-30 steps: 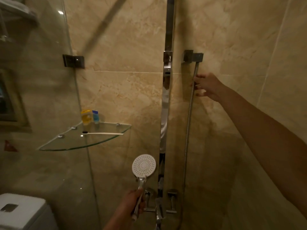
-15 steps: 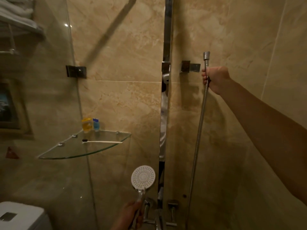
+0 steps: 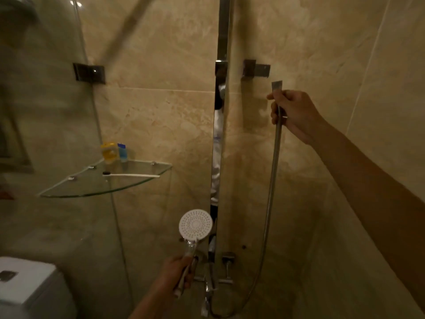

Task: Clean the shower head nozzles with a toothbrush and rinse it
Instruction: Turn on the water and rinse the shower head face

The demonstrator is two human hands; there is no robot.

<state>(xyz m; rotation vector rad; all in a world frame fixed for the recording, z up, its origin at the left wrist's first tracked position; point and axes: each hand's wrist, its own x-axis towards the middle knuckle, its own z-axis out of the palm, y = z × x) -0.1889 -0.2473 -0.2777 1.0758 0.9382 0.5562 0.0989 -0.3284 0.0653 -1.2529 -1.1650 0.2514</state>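
**While the shower head is in hand, brushing has not begun**

Item 1, shower head (image 3: 195,224): white round face, nozzles turned toward the camera, held upright low in the middle of the view by its clear handle. Detached from the hose; no water visible at the nozzles.

Item 2, left hand (image 3: 176,275): clenched around the handle of the shower head, near the tap fittings (image 3: 212,276).

Item 3, right hand (image 3: 293,113): closed around the upper part of the metal hose (image 3: 272,180), whose free end fitting stands just above the fist, below the wall bracket (image 3: 255,69). The hose hangs down and curves toward the tap.

Item 4, toothbrush (image 3: 131,174): white handle, dark bristle end, lying flat on the glass corner shelf (image 3: 105,188), well apart from both hands. Untouched.

Item 5, small bottles (image 3: 113,152): yellow and blue, standing at the back of the shelf.

Status, as judged: preparation only. Head freed and presented. Remaining: free a hand, fetch the toothbrush, scrub the nozzles, reconnect the hose, rinse.
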